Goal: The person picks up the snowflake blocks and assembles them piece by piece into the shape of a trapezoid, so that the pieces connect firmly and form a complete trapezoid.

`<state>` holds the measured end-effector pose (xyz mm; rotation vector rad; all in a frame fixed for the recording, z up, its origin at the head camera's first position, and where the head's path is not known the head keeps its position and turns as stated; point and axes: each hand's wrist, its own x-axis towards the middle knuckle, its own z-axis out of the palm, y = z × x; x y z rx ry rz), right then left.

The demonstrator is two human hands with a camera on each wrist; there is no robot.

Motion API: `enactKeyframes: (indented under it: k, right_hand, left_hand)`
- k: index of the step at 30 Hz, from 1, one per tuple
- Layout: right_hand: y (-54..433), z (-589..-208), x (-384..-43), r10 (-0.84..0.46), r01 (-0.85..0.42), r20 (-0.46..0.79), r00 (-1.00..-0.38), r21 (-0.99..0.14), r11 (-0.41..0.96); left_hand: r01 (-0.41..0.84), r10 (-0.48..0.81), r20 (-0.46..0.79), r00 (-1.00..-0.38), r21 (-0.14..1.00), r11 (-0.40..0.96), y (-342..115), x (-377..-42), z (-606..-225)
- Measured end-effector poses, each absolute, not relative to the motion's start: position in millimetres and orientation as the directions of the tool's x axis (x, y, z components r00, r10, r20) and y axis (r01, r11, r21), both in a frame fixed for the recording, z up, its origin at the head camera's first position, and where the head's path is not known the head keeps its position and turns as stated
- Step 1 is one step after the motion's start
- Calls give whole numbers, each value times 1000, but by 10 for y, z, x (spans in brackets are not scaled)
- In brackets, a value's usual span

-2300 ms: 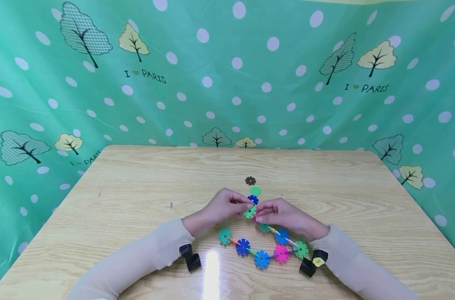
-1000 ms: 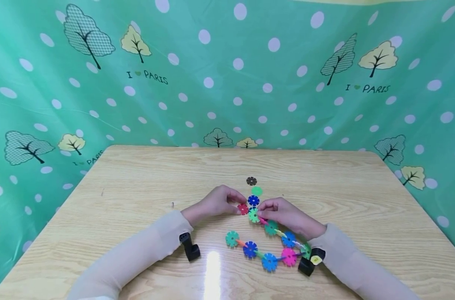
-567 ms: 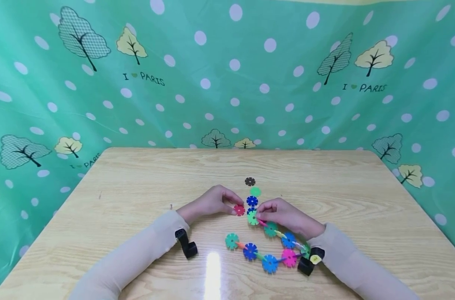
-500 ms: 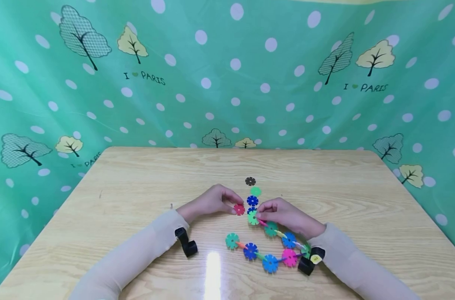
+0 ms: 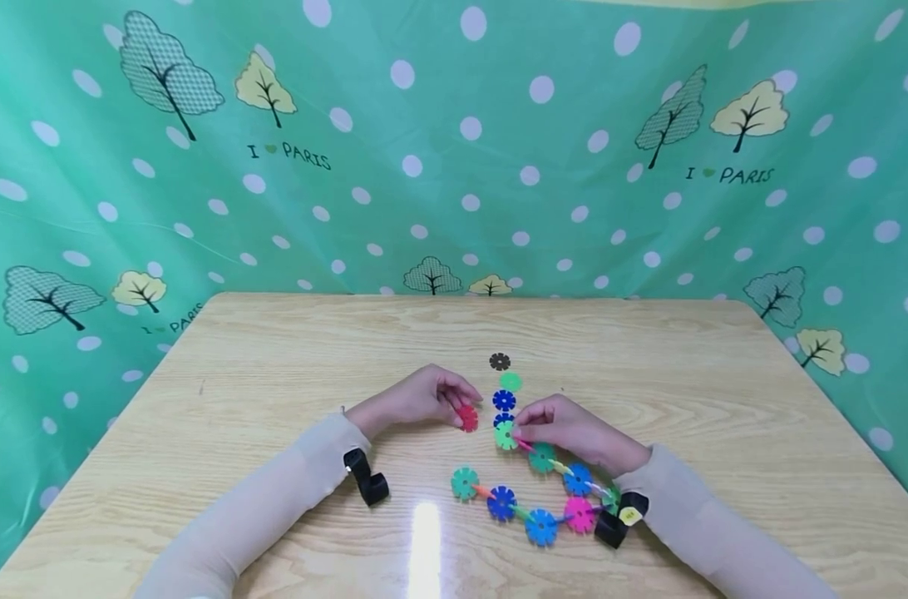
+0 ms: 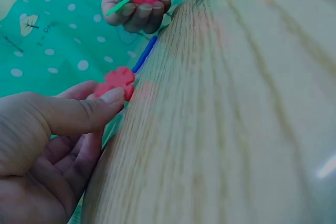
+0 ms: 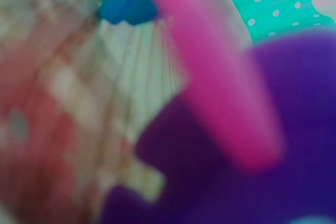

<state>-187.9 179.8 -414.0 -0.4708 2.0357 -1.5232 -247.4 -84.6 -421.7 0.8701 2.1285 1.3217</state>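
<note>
L fingers pinch red disc; R fingers pinch lt-green disc, contact partly hidden, R-wrist view blurred.

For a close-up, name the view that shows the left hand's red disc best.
Left wrist: the red disc is largest there, pinched in the left hand. Head shows it small; right wrist is too blurred to identify it.
</note>
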Motion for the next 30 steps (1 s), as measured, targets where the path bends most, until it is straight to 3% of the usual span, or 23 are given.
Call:
enactKeyframes:
  k: [7,16,30]
  right_hand:
    - [1788,-4133,-1873,-562,60,-233,-793,-949,309]
    - [1791,-4151,-1876,-556,43,-222,-801,-948,316]
    - [1784,-4168,-1904,-546,35,-216,-810,-946,322]
  left_hand:
    - [250,700,-46,-712,915,315,-832,-2457,-4219]
    - [324,738,52,-673,918,231,-739,-2310,-4091]
    - [421,729,126,-672,876,237,-660,-2191,-4032]
